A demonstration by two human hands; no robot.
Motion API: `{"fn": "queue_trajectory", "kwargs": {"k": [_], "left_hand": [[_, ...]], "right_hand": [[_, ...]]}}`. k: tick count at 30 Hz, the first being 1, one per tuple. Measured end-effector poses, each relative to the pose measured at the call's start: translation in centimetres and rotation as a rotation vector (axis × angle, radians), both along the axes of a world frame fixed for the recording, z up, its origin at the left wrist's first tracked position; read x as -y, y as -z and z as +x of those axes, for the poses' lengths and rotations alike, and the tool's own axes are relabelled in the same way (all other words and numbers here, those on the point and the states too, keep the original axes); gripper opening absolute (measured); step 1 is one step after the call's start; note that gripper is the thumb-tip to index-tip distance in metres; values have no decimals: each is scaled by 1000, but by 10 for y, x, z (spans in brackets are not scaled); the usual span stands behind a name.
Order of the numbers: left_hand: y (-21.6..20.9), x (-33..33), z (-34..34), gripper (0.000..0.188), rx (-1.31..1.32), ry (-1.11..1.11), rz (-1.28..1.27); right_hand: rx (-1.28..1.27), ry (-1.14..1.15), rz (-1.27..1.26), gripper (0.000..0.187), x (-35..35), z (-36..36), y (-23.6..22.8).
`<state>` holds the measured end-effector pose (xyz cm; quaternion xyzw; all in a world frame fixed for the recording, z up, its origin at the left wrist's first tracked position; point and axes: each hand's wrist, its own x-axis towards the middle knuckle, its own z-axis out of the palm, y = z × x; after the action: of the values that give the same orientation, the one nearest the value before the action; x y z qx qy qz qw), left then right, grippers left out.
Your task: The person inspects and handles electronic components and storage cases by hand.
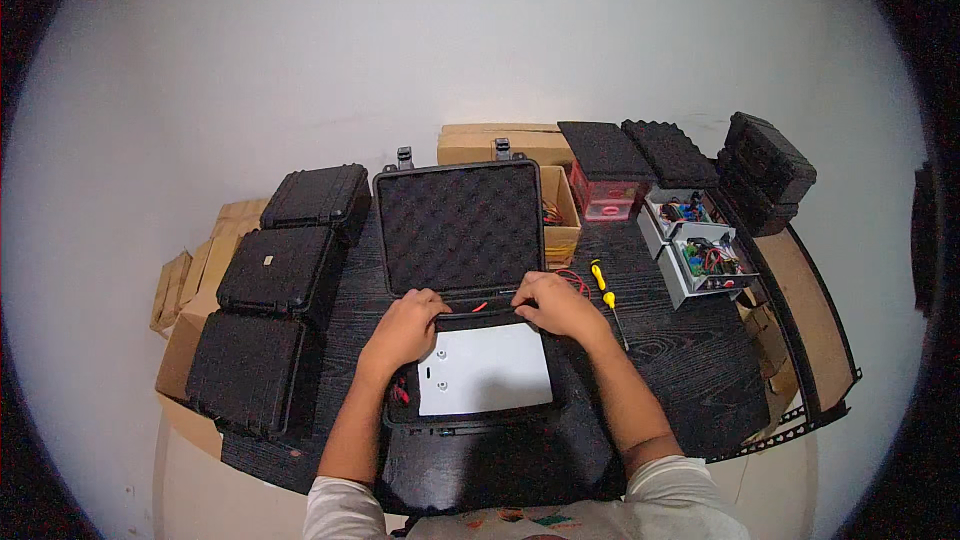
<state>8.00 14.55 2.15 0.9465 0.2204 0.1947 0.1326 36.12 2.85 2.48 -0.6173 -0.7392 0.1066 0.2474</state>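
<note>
A black hard case [470,426] lies open on the table in front of me, its lid tipped back and lined with dark wavy foam [460,225]. A flat white panel [490,375] with two round fittings and a small slot sits in the base. My left hand [408,326] is closed at the panel's far left corner, by the hinge side. Across from it, my right hand [557,302] is closed at the far right corner. Whatever the fingertips grip is hidden. A short red wire piece [480,307] shows between the hands; more red wire [401,390] lies left of the panel.
Black cases [275,270] line the left side. A yellow-handled screwdriver [610,300] and another yellow tool [597,273] lie at right, near white boxes of electronics [705,260]. Behind stand a cardboard box [562,225], a red bin [607,202] and foam sheets [670,152].
</note>
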Motion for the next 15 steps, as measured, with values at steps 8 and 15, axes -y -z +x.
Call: {"fn": "queue_trajectory", "kwargs": {"k": [8, 15], "left_hand": [[-3, -1, -8, 32, -2, 58, -82], [-7, -2, -9, 30, -46, 73, -71]], "right_hand": [[-22, -8, 144, 28, 6, -33, -5], [41, -70, 108, 27, 1, -45, 5]]}}
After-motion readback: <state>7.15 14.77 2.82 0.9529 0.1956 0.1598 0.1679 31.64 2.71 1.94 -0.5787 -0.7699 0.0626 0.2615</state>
